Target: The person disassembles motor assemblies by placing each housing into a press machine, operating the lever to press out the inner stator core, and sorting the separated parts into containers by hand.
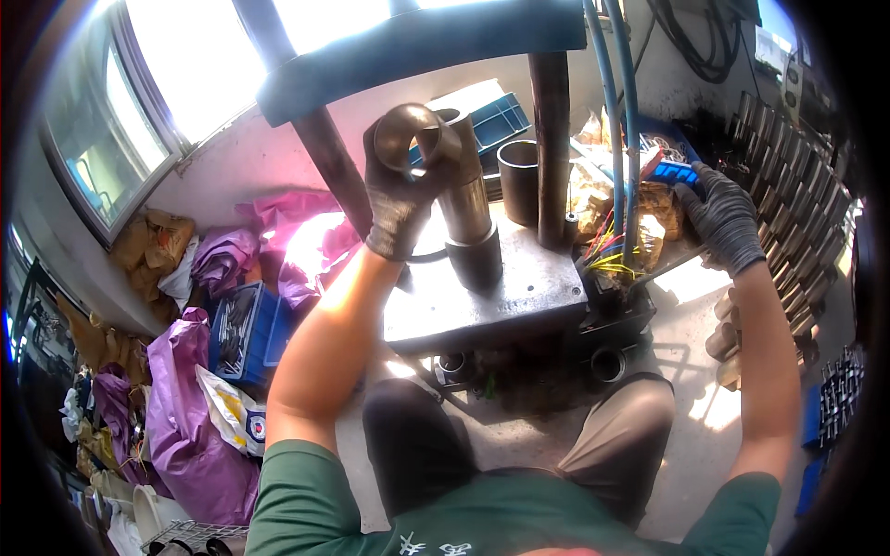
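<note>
My left hand (399, 208), in a grey glove, is raised over the left part of a press table (542, 295). Its fingers close round a short, thick-walled metal sleeve (443, 148), its open end tilted up. Just right of that hand, an upright metal cylinder (466, 211) rises from a darker round base (476, 261) on the table. My right hand (726, 222), gloved too, is out at the right, with thumb and fingers about the end of a small blue box (673, 173). Part of this box is hidden by the fingers.
The press has a blue crossbeam (426, 60) and dark posts (553, 139). A wide dark tube (519, 181) stands at the back of its table. Metal tubes (802, 204) are stacked at the right. Purple sacks (190, 417) and a blue crate (243, 334) lie to the left.
</note>
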The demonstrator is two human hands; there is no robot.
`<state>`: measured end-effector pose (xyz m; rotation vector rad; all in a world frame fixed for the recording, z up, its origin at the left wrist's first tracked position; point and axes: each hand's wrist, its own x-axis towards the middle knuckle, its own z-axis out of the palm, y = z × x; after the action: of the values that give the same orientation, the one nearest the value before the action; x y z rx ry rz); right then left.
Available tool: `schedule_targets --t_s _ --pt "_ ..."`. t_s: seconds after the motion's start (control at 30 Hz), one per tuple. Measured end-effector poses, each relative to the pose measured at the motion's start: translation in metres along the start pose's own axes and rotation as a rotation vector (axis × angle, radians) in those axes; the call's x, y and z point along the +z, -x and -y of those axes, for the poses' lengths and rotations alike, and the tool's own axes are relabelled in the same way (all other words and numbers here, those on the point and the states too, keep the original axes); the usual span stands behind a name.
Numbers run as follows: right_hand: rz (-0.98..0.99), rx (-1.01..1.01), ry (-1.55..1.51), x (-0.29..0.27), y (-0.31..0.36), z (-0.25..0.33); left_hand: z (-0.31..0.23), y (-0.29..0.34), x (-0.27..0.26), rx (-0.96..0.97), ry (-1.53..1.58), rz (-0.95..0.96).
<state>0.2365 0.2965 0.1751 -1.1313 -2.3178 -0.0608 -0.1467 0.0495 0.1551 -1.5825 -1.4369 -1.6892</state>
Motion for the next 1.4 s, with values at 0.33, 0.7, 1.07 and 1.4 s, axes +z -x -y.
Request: schedule_targets --t_s 0.33,0.7,1.07,1.4 --pt "-0.05 -0.109 -0.21 -0.002 0.083 -0.04 0.052 -0.075 0.041 -0.326 1.193 0.118" --pt "0.641 -0.402 0.063 -0.014 0.187 -0.036 0.038 -0.063 0.035 -0.485 -0.249 -0.036" --pt "0.538 -0.172 0.072 0.012 0.256 -0.037 0.036 -0.059 0.033 -0.397 -0.367 0.023" --pt "0.458 -0.155 0.028 0.014 0.26 -0.037 0.042 -0.048 0.036 -0.403 -0.337 0.021"
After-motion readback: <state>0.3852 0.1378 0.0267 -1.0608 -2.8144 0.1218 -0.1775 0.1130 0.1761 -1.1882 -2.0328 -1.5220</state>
